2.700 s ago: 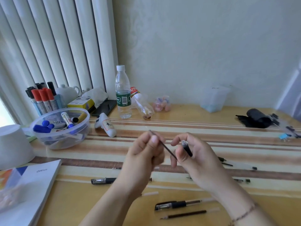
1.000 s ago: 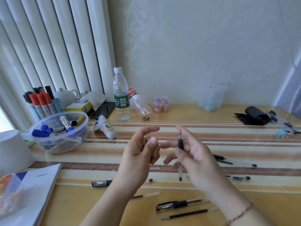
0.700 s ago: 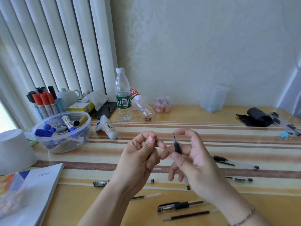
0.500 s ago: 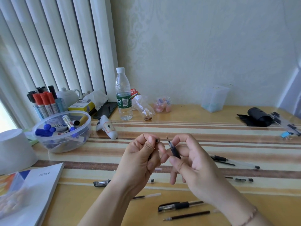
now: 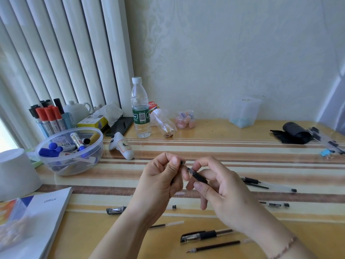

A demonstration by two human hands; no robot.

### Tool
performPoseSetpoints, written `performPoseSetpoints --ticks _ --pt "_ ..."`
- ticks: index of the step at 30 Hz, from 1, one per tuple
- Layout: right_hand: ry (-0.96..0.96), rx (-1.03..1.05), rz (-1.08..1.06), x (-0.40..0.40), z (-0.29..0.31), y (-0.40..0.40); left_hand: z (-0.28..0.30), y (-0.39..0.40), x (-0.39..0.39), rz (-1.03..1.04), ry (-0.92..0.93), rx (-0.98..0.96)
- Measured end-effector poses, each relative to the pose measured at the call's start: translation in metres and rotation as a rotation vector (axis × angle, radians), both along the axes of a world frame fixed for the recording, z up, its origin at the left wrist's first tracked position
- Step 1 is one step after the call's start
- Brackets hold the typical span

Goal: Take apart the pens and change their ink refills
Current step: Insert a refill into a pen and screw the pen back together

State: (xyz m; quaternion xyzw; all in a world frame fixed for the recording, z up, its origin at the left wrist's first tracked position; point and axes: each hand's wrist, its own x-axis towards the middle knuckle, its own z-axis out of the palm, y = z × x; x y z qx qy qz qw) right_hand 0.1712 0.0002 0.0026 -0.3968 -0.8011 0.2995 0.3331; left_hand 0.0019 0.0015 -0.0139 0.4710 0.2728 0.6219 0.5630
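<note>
On the left, a loose pen part [image 5: 114,210] is left lying on the striped table [image 5: 242,152], near the left forearm. The left hand [image 5: 160,184] is raised above the table, its fingers curled; a small dark tip piece [image 5: 182,162] is pinched between thumb and forefinger. Just to its right, the pen barrel [image 5: 197,176] is gripped by the right hand [image 5: 220,191] at the dark rubber sleeve, with its point aimed at the tip piece, almost touching.

The parts are judged to be light, stiff plastic; the tip piece is small and probably slippery, so it is best held by its sides at the fingertips, and the barrel at the rubber sleeve, where friction is greatest. The thin refill is likely to bend if forced off-axis.

Nearer the body, an assembled pen [image 5: 205,235] and a bare refill [image 5: 214,246] are seen on the table, well apart from the hands.
</note>
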Motion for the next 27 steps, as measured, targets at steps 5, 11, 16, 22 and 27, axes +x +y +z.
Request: performPoseSetpoints --ticks 5,11,16,22,27 --pt "-0.004 0.013 -0.013 0.0 0.002 -0.001 0.001 0.0 0.0 0.042 0.036 -0.011" --pt "-0.023 0.023 -0.016 0.001 0.002 -0.001 0.002 -0.003 0.001 0.042 0.1 0.007" --pt "-0.029 0.146 -0.085 0.004 -0.002 0.003 0.006 -0.005 0.001 0.193 0.311 0.028" --pt "-0.259 0.405 -0.221 0.008 -0.003 0.005 -0.005 -0.003 -0.001 0.402 0.7 0.169" --pt "-0.062 0.233 -0.185 0.005 -0.005 0.007 -0.004 -0.005 0.0 0.336 0.679 0.186"
